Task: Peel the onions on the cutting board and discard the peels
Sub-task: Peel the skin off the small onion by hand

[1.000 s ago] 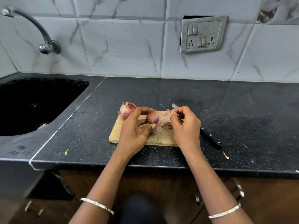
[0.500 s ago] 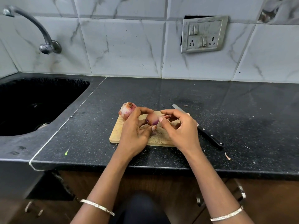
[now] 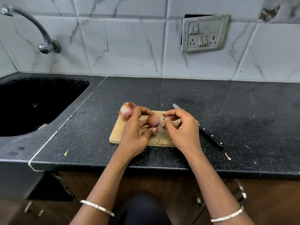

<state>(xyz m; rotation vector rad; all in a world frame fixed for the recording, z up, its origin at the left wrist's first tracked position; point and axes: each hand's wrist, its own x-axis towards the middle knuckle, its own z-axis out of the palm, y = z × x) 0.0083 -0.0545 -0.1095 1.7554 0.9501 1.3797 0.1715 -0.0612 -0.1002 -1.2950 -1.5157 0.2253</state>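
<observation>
A small wooden cutting board [image 3: 118, 135] lies on the black counter. Above it my left hand [image 3: 138, 132] grips a partly peeled onion [image 3: 154, 120] with smooth pinkish-purple flesh showing. My right hand [image 3: 181, 127] is just right of that onion, its fingers curled and pinching a thin strip of peel [image 3: 168, 118]. A second onion [image 3: 126, 110], still in its dry reddish skin, sits on the board's far left corner, right behind my left hand. Peel bits under my hands are mostly hidden.
A black-handled knife [image 3: 209, 135] lies on the counter to the right of the board, blade pointing away. A black sink [image 3: 32, 104] with a tap [image 3: 43, 41] is at the left. Small peel scraps [image 3: 228, 156] lie at the right near the counter's front edge.
My right hand has pulled back to the right, away from the held onion, taking a strip of peel with it. More bare onion flesh shows. The left hand has stayed put.
</observation>
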